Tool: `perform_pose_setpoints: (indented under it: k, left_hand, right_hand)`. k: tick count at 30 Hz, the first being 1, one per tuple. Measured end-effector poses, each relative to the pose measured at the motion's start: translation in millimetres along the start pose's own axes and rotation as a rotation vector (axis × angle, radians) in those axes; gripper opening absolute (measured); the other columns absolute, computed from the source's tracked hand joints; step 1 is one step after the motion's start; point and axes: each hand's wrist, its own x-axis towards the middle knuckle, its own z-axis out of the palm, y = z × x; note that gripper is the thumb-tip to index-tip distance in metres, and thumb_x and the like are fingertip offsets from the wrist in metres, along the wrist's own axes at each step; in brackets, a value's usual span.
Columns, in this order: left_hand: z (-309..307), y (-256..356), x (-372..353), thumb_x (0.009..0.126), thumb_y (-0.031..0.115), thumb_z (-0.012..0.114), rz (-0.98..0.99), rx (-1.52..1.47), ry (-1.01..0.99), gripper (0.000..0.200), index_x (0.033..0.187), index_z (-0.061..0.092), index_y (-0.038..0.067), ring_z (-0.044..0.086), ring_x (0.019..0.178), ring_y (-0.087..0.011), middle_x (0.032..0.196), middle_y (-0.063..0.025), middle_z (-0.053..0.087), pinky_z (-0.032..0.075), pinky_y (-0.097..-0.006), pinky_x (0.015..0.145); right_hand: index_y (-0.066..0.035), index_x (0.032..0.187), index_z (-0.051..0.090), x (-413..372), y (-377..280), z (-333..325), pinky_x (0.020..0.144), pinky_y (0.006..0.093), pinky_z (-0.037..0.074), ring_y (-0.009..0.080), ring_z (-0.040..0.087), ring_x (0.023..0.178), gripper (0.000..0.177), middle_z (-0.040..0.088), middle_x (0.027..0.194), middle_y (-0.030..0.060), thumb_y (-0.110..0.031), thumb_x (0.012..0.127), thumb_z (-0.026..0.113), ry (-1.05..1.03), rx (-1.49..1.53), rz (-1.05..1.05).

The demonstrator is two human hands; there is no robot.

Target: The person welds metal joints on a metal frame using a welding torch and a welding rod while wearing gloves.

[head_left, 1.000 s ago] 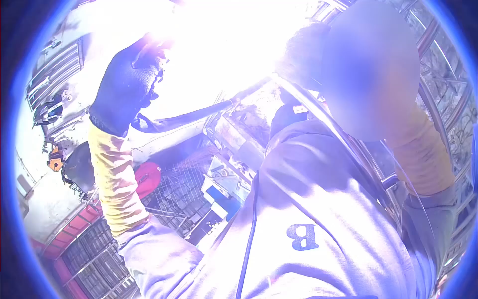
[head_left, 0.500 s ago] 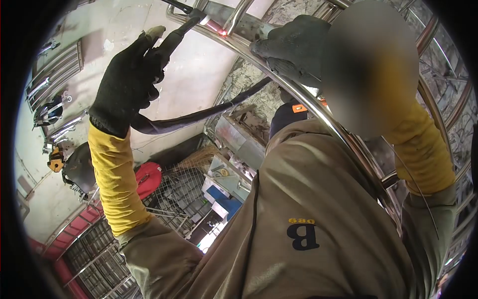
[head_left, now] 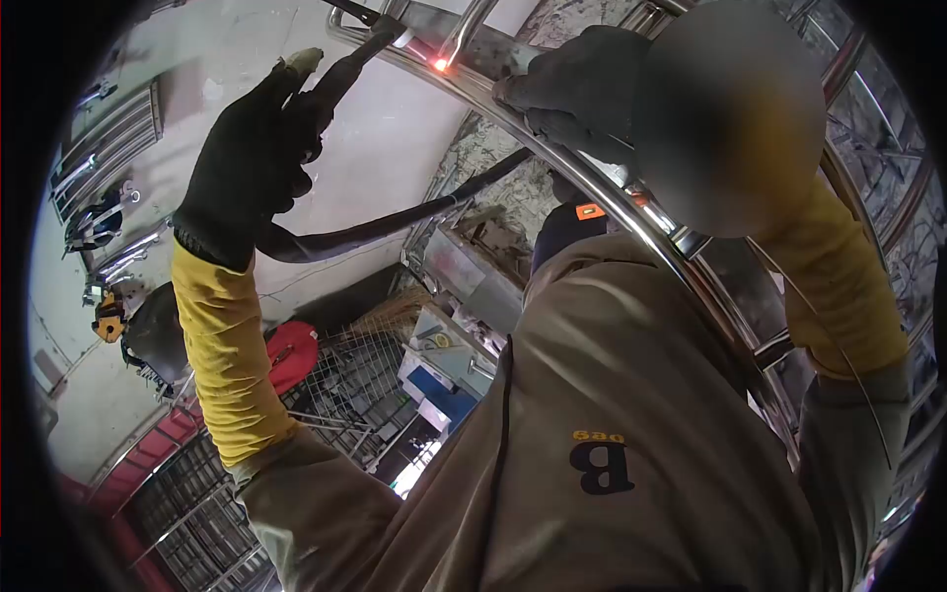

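My left hand (head_left: 247,158), in a black glove with a yellow cuff, is closed around a welding torch (head_left: 345,74). The torch's pale nozzle points at a bright red-orange glowing spot (head_left: 441,64) where a short tube meets a long shiny metal tube (head_left: 582,183). A dark sheathed cable (head_left: 385,232) trails from the torch. My right hand (head_left: 582,89), in a dark glove, rests along the tube near the glow with its fingers closed. A thin filler rod (head_left: 838,360) runs back from it over the yellow sleeve. A blurred patch hides the right wrist.
Curved metal tubes of a frame (head_left: 774,350) pass in front of me and to the right. Below left are a red round object (head_left: 293,357), a wire mesh (head_left: 340,380) and a grey metal box (head_left: 473,271). Tools (head_left: 113,222) lie at the far left.
The glow at the joint has become brighter and shifted slightly left and down. The torch and both hands have moved only a little; the rod's tail has swung slightly right.
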Motion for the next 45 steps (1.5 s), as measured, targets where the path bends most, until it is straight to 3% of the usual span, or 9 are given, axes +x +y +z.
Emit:
perform_pose_setpoints:
  k: [3,6,15,19,21,27,28,35,45]
  left_hand:
    - [-4,-4,1,0.111,0.022,0.052,-0.012,-0.04,0.001,0.05,0.161,0.055,0.024,0.044,0.056,-0.004,0.084,0.0017,0.055,0.034,-0.0204,0.048]
    - [-3,-5,0,0.111,0.026,0.056,0.037,0.012,0.001,0.049,0.16,0.056,0.019,0.048,0.056,-0.0052,0.084,0.0012,0.058,0.038,-0.0212,0.048]
    - [-5,3,-6,0.106,0.028,0.063,0.047,0.104,-0.007,0.052,0.155,0.059,0.013,0.053,0.057,-0.0051,0.084,0.0009,0.061,0.041,-0.0214,0.048]
    - [-6,-5,-3,0.107,0.03,0.063,0.047,0.089,-0.007,0.045,0.147,0.066,0.011,0.052,0.055,-0.0048,0.083,0.0028,0.06,0.042,-0.0212,0.049]
    - [-8,-21,4,0.109,0.033,0.061,0.223,0.139,0.025,0.039,0.139,0.071,0.011,0.05,0.056,-0.0046,0.083,0.0047,0.058,0.044,-0.0206,0.051]
    - [-4,-5,0,0.111,0.023,0.057,0.075,0.113,0.0,0.052,0.162,0.051,0.013,0.048,0.057,-0.007,0.087,-0.0006,0.061,0.041,-0.0232,0.049]
    - [-5,-5,2,0.111,0.023,0.057,0.045,0.03,-0.016,0.052,0.161,0.052,0.013,0.048,0.056,-0.0071,0.087,-0.0007,0.061,0.041,-0.0234,0.049]
    - [-8,-3,6,0.116,0.046,0.051,-0.011,0.04,-0.057,0.055,0.163,0.051,0.018,0.042,0.054,-0.0056,0.082,0.001,0.055,0.033,-0.0214,0.047]
    - [-2,-1,-4,0.109,0.028,0.061,0.026,0.123,-0.01,0.054,0.162,0.054,0.015,0.05,0.056,-0.0052,0.085,0.0013,0.059,0.039,-0.0214,0.048]
  right_hand:
    - [-0.009,0.124,0.075,12,3,-13,0.082,0.0437,0.057,0.0324,0.071,0.088,0.029,0.073,0.097,0.0121,-0.028,0.104,0.066,-0.341,0.353,0.248]
    - [-0.009,0.129,0.074,1,6,7,0.086,0.0431,0.057,0.0307,0.071,0.092,0.032,0.073,0.099,0.0111,-0.028,0.105,0.065,0.01,0.013,-0.029]
    - [-0.01,0.137,0.072,-8,14,13,0.096,0.0414,0.055,0.028,0.071,0.1,0.038,0.076,0.113,0.0087,-0.029,0.105,0.065,0.128,-0.202,-0.267]
    - [-0.011,0.133,0.074,-15,19,30,0.092,0.0404,0.056,0.0254,0.072,0.099,0.032,0.076,0.106,0.0082,-0.027,0.107,0.065,0.001,-0.064,0.003]
    - [-0.011,0.126,0.076,-43,65,88,0.085,0.0407,0.058,0.0252,0.073,0.093,0.025,0.075,0.1,0.0091,-0.025,0.108,0.066,0.481,0.002,-0.289]
    - [-0.008,0.119,0.077,3,4,-2,0.08,0.0425,0.059,0.0289,0.073,0.087,0.022,0.074,0.096,0.0103,-0.023,0.105,0.069,-0.109,0.417,0.142]
    - [-0.009,0.124,0.075,1,6,7,0.079,0.0446,0.058,0.0321,0.071,0.082,0.027,0.071,0.093,0.011,-0.024,0.102,0.071,0.171,0.046,-0.126]
    - [-0.011,0.138,0.07,2,5,9,0.078,0.0457,0.057,0.0328,0.073,0.086,0.039,0.072,0.091,0.012,-0.029,0.104,0.068,0.1,-0.02,-0.08]
    - [-0.015,0.137,0.071,11,3,15,0.081,0.0502,0.061,0.0361,0.076,0.089,0.036,0.076,0.095,0.0161,-0.033,0.108,0.061,0.005,-0.016,0.075]
